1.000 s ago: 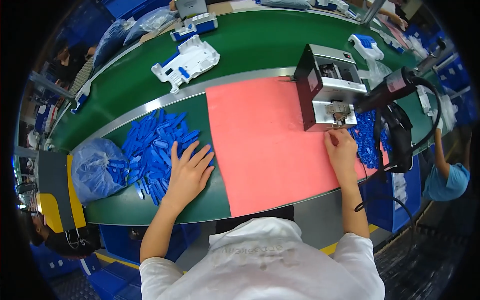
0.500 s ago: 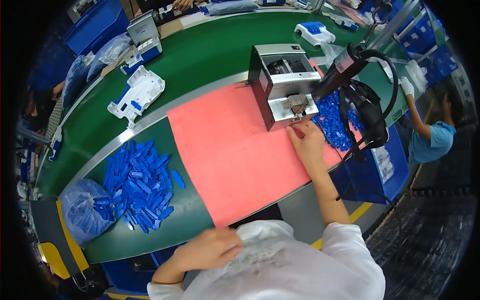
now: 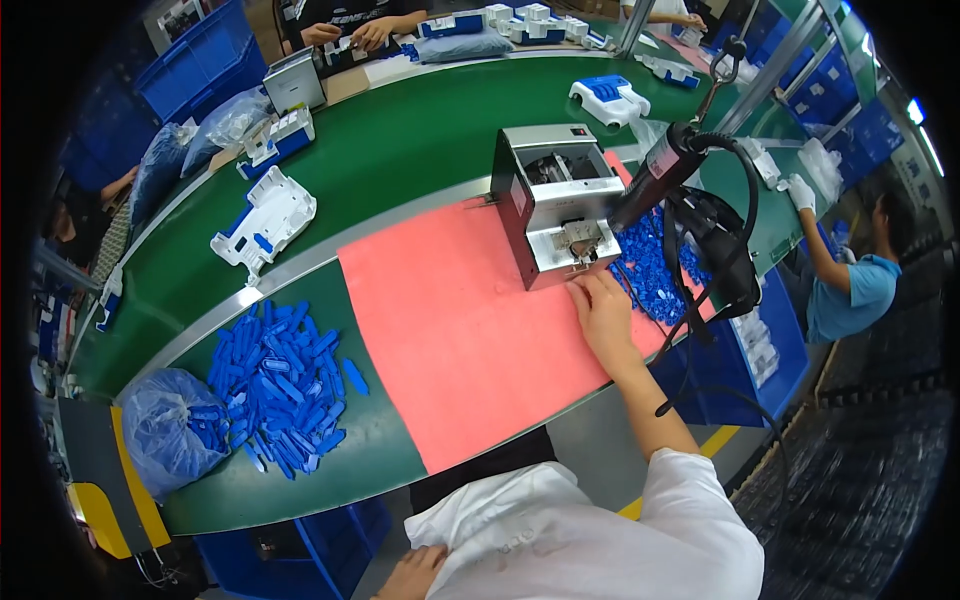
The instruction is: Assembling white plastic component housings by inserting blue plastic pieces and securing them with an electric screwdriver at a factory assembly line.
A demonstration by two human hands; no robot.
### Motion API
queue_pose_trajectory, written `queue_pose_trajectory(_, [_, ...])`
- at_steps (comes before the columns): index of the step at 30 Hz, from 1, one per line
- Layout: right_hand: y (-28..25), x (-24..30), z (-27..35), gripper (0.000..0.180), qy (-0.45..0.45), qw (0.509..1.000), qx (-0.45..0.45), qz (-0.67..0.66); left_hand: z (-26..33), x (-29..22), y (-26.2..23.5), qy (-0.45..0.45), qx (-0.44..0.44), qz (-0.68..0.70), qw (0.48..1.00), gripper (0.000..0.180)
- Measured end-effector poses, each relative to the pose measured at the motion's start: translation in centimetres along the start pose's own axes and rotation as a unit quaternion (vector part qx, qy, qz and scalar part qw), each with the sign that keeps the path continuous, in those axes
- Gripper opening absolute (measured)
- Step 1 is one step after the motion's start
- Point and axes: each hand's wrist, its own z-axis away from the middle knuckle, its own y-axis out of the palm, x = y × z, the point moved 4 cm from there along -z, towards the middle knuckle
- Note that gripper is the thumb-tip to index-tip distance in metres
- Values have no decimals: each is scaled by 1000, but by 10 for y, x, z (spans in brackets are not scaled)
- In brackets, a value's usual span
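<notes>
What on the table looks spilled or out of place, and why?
One blue strip lies alone on the green table, just right of the heap, so it looks strayed. The heap sprawls beside the open bag, as if spilled, though perhaps tipped out on purpose.

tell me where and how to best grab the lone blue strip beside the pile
Probably pinch the blue strip at mid-length, across its long edges: it is long and narrow. Come from above and the right, over the pink mat, since the strip lies alone on the green worktop with the pile of blue strips to its left.
</notes>
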Motion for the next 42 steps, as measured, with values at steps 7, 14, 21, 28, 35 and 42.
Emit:
queue_pose_trajectory(7, [-6, 3, 2, 10, -23, 999, 30, 27, -4, 8, -5, 77, -8, 68, 995, 25])
queue_pose_trajectory(14, [-27, 15, -1, 10, -4, 998, 50, 27, 20, 22, 10, -67, 240, 34, 968, 27])
queue_pose_trajectory(21, [-53, 88, -94, 6, -87, 983, -113, -113, 40, 49, 70, -50, 222, 8, 974, 25])
queue_pose_trajectory(28, [-25, 71, -149, 17, -38, 996, -5, 80, -4, 15, -25, 5, 190, 48, 981, 25])
queue_pose_trajectory(35, [-32, 74, -139, 8, -85, 995, -46, -22, 12, 39, 33, 38, 47, 63, 996, 21])
queue_pose_trajectory(42, [-41, 142, -104, 11, -197, 946, -132, -221, 6, 25, -6, 35, 98, 79, 991, 35])
